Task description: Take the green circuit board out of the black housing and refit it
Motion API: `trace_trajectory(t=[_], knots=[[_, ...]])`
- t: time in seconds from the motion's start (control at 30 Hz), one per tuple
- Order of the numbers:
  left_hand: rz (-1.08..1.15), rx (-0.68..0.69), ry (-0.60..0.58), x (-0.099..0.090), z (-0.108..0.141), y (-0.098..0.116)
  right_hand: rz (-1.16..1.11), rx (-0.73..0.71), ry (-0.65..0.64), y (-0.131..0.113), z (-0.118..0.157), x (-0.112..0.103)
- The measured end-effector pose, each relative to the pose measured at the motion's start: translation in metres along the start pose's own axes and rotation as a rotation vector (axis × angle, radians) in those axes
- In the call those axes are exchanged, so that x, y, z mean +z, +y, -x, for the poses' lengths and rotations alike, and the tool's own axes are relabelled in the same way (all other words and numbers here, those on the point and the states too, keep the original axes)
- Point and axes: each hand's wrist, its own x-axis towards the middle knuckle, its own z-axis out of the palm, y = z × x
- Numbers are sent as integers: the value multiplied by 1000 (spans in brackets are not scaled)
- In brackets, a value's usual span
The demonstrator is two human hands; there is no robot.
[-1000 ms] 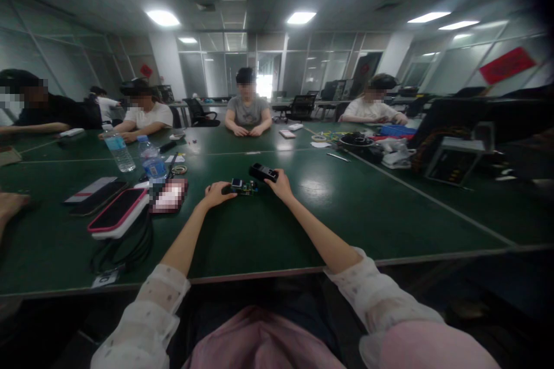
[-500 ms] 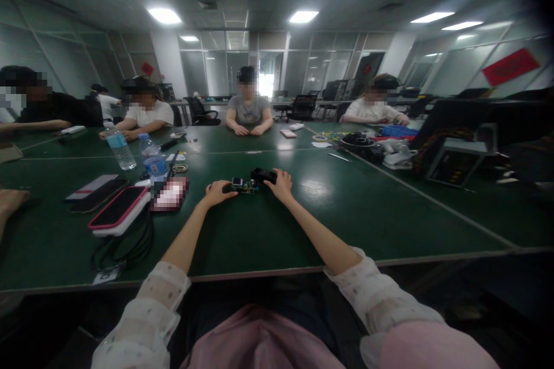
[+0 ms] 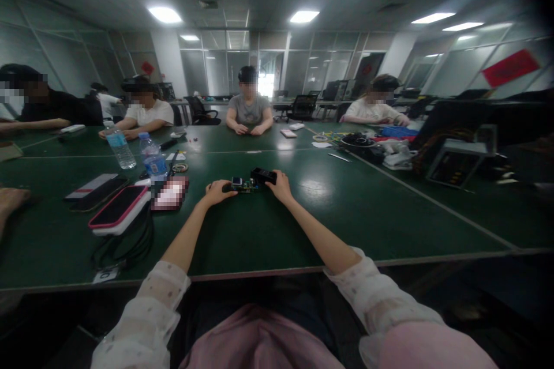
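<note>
Near the middle of the green table, my left hand [image 3: 220, 192] grips the left end of a small green circuit board [image 3: 246, 186] with a little screen on it. My right hand [image 3: 280, 184] is closed on the right end of a black box-shaped case [image 3: 263, 176]. The case lies right beside the board, at its upper right. Whether the two parts touch cannot be made out.
Left of my arms are a pink-edged phone [image 3: 119, 207], a dark phone [image 3: 98, 194], black cables [image 3: 125, 245] and two water bottles [image 3: 152, 155]. A pen [image 3: 340, 157], bundled cables [image 3: 357, 141] and a metal box [image 3: 456, 161] are at right. Several people sit around the table.
The fingers of my right hand have shifted slightly on the black case. My left hand and the board are almost where they were.
</note>
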Motion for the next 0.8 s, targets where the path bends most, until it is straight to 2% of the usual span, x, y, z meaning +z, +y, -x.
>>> trace_trajectory(t=[0.33,0.67,0.8], knots=[[3,-10,-5,-1,-1,0,-40,-27,-1,0,0,-1],[10,-12,-4,-2,0,0,-47,-2,35,1,-1,0],[11,2,3,-1,-1,-2,-22,12,13,0,-2,1]])
